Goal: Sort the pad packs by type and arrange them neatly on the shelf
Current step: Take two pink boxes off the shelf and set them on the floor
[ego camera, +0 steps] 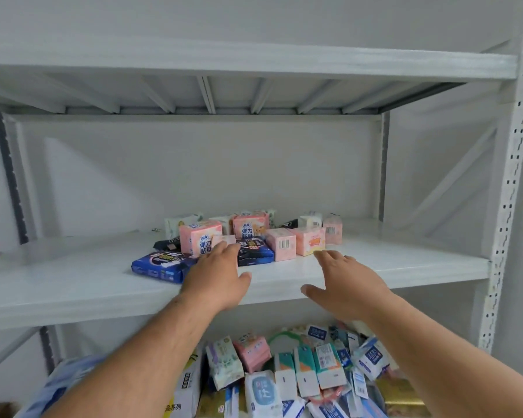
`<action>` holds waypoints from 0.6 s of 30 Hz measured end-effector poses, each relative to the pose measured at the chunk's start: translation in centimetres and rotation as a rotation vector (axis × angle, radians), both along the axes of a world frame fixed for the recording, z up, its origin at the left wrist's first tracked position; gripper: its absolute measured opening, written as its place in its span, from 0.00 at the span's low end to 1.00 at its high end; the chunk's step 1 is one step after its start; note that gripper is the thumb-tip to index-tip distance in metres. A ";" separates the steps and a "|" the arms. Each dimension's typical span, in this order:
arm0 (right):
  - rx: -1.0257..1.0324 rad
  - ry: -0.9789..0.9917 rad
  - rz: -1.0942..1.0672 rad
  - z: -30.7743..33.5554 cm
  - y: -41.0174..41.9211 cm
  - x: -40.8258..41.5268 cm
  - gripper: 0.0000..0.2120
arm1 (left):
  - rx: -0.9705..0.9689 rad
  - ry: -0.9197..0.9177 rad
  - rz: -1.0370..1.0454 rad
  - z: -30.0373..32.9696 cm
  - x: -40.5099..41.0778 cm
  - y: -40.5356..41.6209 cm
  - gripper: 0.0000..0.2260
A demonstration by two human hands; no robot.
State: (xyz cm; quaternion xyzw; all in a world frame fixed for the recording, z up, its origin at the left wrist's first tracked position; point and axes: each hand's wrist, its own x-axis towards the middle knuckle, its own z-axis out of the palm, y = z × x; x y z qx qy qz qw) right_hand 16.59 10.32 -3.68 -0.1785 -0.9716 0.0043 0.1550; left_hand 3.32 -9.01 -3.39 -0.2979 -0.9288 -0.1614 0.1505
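Note:
A jumble of pad packs lies mid-shelf on the white metal shelf (73, 282). Several pink packs (310, 241) stand or lie there, with dark blue packs (159, 265) at the front and white and black packs (181, 221) behind. My left hand (216, 279) reaches in with straight fingers, its fingertips at a pink pack (198, 238) and over a dark blue pack (255, 251). My right hand (344, 285) hovers flat above the shelf, fingertips just short of the pink packs. Neither hand holds anything.
The shelf above (254, 63) limits headroom. A perforated upright post (507, 191) stands at the right. The lower shelf holds a dense heap of wipe and tissue packs (299, 372). Bare shelf surface lies left and right of the pile.

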 end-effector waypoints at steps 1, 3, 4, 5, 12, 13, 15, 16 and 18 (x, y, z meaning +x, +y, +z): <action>-0.003 0.002 -0.013 0.1 0.4 -0.9 0.37 | 0.018 0.002 0.022 0.2 -0.9 0.2 0.31; -0.010 0.010 -0.030 0.3 1.3 -2.8 0.36 | 0.043 0.003 0.069 0.4 -2.7 0.8 0.31; -0.009 0.016 -0.033 0.4 1.7 -3.7 0.35 | 0.048 0.005 0.096 0.5 -3.5 1.1 0.31; -0.007 0.024 -0.034 0.6 2.2 -4.6 0.34 | 0.052 0.006 0.124 0.5 -4.2 1.3 0.31; -0.105 0.159 -0.028 1.4 4.7 -11.8 0.27 | 0.036 0.034 0.290 0.1 -7.9 4.0 0.34; -0.120 0.173 -0.033 1.4 5.0 -12.8 0.28 | 0.029 0.040 0.315 0.0 -8.2 4.4 0.36; -0.135 0.198 -0.044 1.5 5.3 -14.3 0.30 | 0.020 0.056 0.366 -0.1 -8.7 4.9 0.38; -0.129 0.206 -0.049 1.4 5.4 -15.0 0.31 | 0.015 0.063 0.388 -0.1 -9.0 5.1 0.38; -0.119 0.214 -0.066 1.3 5.6 -16.3 0.33 | 0.017 0.074 0.419 -0.2 -9.5 5.4 0.37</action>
